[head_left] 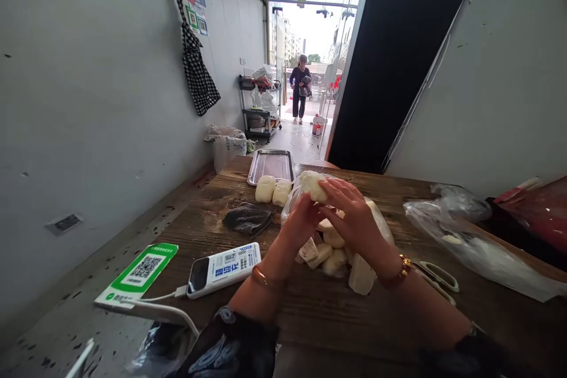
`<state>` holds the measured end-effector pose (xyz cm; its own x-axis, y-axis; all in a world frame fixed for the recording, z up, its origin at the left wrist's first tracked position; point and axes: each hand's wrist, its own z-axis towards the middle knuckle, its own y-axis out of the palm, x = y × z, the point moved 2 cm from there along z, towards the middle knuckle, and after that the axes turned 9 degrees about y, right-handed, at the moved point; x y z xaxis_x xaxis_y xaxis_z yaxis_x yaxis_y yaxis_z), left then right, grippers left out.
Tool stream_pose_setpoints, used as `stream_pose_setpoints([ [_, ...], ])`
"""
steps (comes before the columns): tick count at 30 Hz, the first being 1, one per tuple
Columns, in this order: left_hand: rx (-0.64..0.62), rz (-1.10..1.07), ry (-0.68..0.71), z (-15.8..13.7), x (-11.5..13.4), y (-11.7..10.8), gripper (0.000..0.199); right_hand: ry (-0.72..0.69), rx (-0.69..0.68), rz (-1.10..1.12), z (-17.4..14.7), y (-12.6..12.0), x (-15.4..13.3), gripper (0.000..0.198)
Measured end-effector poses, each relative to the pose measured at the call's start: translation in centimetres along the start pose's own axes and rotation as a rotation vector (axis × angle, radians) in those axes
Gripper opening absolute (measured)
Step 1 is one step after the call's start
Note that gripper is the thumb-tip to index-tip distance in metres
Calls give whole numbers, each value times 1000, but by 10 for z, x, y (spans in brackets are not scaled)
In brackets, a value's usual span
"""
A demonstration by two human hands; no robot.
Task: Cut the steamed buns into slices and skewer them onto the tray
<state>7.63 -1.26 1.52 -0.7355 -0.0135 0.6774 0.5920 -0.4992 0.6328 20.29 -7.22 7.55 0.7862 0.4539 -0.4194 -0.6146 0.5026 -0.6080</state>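
Note:
My left hand (305, 215) and my right hand (352, 207) are raised over the table, together holding a pale, rounded taro-like chunk (312, 185). The left fingers are round its underside, partly hidden, while the right fingertips press its right side. Beneath and behind my hands lies a clear plastic bag (380, 221) with several similar pale chunks (334, 261) in and around it. One block (361, 275) with flat sides lies nearest me. Two more rounded pieces (265, 189) sit to the left, in front of a metal tray (271, 166).
On the wooden table (310, 325) are a dark crumpled cloth (248, 218), a white device (225, 269) on a cable, a green QR sign (144, 271), scissors (438, 276) and a plastic bag (469, 248). Beyond, a cart (261, 111) stands by the wall and a person (301, 87) is at the doorway.

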Motion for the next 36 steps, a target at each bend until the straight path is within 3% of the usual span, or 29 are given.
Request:
stream_pose_setpoints([
  [8,161,30,72,2,30,-11,52,-104,-164,-63,-2,12,-14,45],
  [11,205,113,190,7,48,-23,55,-77,-149,-16,-2,12,-19,52],
  [17,530,201,382,21,69,-78,59,112,-36,48,-12,-12,11,58],
  [21,751,287,355,24,63,-110,47,275,-7,66,-27,-28,41,59],
  [31,739,355,386,32,50,-121,48,362,10,111,-51,-36,66,57],
  [36,739,501,303,33,43,-135,46,391,21,111,-55,-39,69,58],
])
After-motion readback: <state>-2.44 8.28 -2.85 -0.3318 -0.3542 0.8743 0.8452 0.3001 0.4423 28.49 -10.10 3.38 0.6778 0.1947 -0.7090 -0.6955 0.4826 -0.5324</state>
